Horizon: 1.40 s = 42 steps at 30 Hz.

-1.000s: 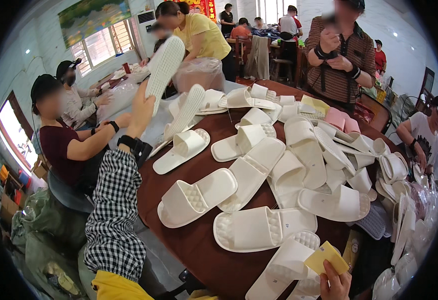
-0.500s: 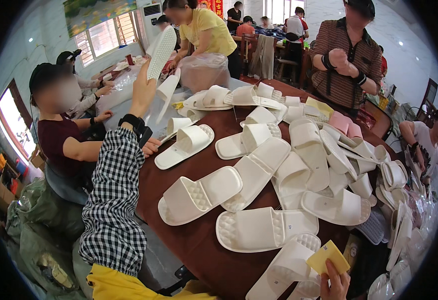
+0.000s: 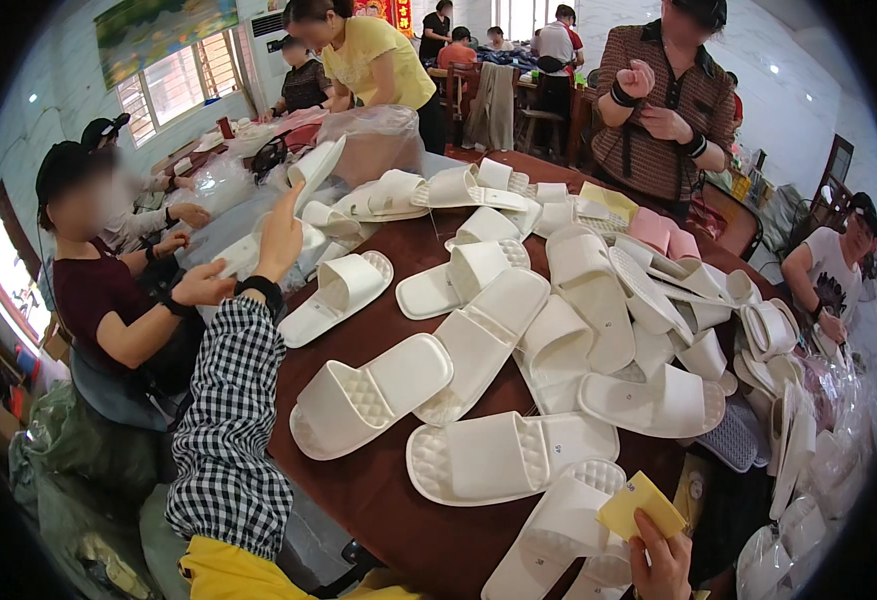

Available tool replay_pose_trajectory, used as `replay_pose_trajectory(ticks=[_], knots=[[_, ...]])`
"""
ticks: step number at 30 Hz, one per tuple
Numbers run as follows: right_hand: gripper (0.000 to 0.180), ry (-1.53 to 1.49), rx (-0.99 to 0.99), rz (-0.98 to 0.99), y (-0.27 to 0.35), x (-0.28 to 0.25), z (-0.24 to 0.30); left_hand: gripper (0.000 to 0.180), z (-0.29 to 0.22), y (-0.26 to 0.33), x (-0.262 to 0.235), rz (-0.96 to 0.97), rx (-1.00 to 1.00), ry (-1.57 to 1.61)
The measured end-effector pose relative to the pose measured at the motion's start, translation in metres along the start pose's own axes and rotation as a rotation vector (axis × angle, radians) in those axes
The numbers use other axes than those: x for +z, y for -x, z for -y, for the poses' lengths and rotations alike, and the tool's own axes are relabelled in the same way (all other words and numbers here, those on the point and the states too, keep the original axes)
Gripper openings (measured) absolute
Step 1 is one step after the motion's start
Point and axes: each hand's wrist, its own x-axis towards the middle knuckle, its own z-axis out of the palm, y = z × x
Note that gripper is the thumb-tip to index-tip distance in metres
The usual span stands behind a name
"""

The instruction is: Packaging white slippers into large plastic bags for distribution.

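My left hand (image 3: 279,235), in a black-and-white checked sleeve, is stretched out over the far left of the brown table (image 3: 379,500). Its fingertips hold the lower end of a white slipper (image 3: 316,170), which tilts upward over a pile of slippers. My right hand (image 3: 661,560) is at the lower edge and grips a small yellow pad (image 3: 642,505) just above a white slipper (image 3: 559,530). Several more white slippers lie between my hands, the nearest being a large one (image 3: 369,395) and another (image 3: 509,455).
A few pink slippers (image 3: 659,232) lie at the far side. A clear plastic bag (image 3: 374,135) stands behind the pile. Seated people (image 3: 109,300) work at my left, a person in yellow (image 3: 379,60) and one in a brown top (image 3: 664,110) stand opposite, another (image 3: 839,270) sits right.
My left hand has come down and forward with the slipper, from held high to low over the pile. My right hand with the yellow pad has stayed put.
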Motion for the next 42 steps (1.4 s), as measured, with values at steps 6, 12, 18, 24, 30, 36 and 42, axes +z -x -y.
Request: replay_pose_trajectory(ticks=[6,12,18,24,30,36,42], knots=[[0.037,-0.003,-0.006,0.0,0.0,-0.004,0.0,0.048,-0.016,0.037,0.003,0.666,-0.056,-0.507],[0.037,-0.036,-0.032,0.011,-0.004,-0.005,0.001,0.054,-0.073,0.023,-0.021,0.887,-0.243,-0.275],[0.037,-0.039,-0.038,0.013,-0.005,-0.005,0.001,0.088,-0.176,0.08,-0.096,0.896,-0.041,0.252],[0.038,-0.029,-0.052,0.009,-0.003,-0.006,-0.002,0.125,-0.207,0.155,-0.106,0.894,-0.139,0.005],[0.037,-0.037,-0.05,0.015,0.001,-0.005,-0.004,0.116,-0.168,0.123,-0.09,0.545,-0.093,-0.087],[0.039,-0.052,-0.079,-0.007,-0.001,-0.005,-0.003,0.115,-0.152,0.052,-0.031,0.665,0.225,-0.277],[0.04,-0.026,-0.068,-0.014,-0.002,-0.006,0.001,0.118,-0.174,0.034,0.053,0.762,0.162,-0.181]])
